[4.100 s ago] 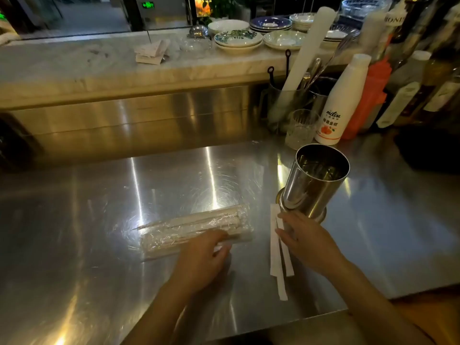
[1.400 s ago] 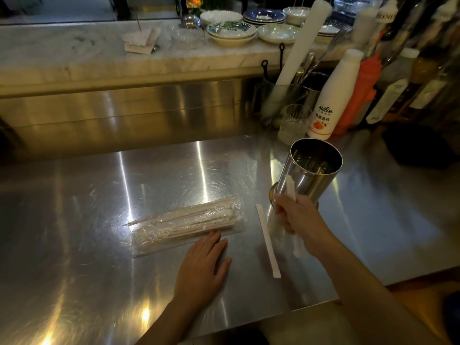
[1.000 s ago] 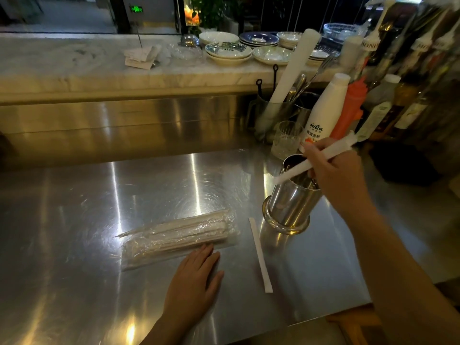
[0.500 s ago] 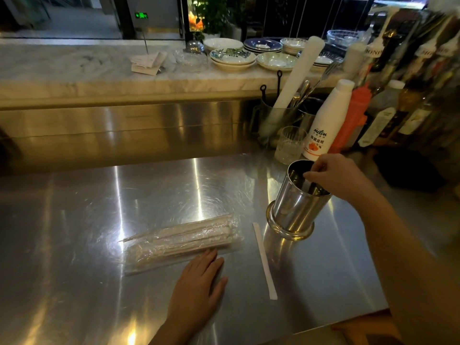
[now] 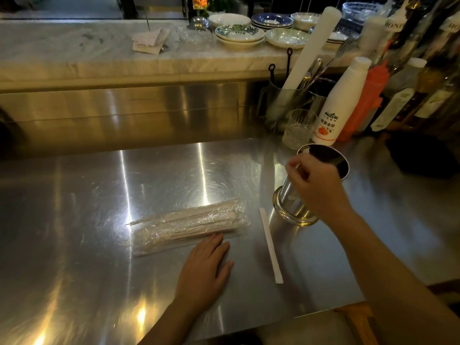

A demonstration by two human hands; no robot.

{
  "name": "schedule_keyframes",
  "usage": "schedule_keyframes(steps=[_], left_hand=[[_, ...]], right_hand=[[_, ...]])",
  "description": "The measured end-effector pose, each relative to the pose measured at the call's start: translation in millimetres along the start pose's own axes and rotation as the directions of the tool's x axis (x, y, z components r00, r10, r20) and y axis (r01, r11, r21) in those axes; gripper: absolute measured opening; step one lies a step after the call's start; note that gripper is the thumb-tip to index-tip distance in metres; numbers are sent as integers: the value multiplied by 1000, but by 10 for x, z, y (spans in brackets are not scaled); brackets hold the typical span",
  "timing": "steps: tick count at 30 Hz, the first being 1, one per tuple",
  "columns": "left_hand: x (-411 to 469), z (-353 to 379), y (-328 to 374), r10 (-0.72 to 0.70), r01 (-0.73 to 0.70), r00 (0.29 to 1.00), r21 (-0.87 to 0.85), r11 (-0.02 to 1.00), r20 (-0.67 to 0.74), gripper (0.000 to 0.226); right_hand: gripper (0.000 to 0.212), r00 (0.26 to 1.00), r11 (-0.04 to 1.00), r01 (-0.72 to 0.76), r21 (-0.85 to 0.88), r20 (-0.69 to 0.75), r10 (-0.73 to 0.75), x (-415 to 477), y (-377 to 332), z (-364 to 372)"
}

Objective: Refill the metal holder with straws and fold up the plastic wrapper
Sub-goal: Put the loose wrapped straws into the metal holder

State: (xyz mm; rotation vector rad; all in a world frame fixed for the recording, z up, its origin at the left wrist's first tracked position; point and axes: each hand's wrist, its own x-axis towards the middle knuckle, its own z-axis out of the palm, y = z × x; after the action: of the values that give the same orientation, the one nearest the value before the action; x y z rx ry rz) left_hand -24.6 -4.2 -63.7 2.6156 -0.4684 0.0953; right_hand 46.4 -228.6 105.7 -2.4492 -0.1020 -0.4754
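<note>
While left hand (image 5: 204,267) lies flat, fingers spread, right hand (image 5: 316,185) fingers curl empty before shiny cylindrical holder (image 5: 301,205).

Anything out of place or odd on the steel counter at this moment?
One wrapped straw lies loose on the counter, apart from the plastic pack and outside the metal holder, which looks tilted toward the camera. No spill or damage shows.
</note>
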Motion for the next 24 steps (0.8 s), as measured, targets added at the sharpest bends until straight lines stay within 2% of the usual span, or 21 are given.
schedule_keyframes(steps=[5,8,10,16,20,22,24], left_hand=[[7,-31,22,3,-3,1000,19,1000,5,42],[5,-35,27,2,-2,1000,12,1000,3,41],[5,-34,23,-1,1,1000,2,1000,7,42],[19,-50,35,9,-9,1000,10,1000,11,42],[16,-47,30,3,-3,1000,1,1000,17,43],[8,-38,16,4,-4,1000,-13,1000,23,45],[8,-32,5,9,-8,1000,-18,1000,26,45]], right_hand=[[12,945,987,-134,-84,289,153,-317,208,556],[27,873,959,-244,-145,399,282,-458,312,764],[34,839,943,-260,-207,436,326,-525,347,845],[35,781,908,-218,-357,495,382,-543,343,939],[30,760,907,-142,-397,543,357,-560,348,919],[22,705,917,-70,-393,630,324,-524,338,866],[23,624,926,13,-377,727,287,-444,290,800]])
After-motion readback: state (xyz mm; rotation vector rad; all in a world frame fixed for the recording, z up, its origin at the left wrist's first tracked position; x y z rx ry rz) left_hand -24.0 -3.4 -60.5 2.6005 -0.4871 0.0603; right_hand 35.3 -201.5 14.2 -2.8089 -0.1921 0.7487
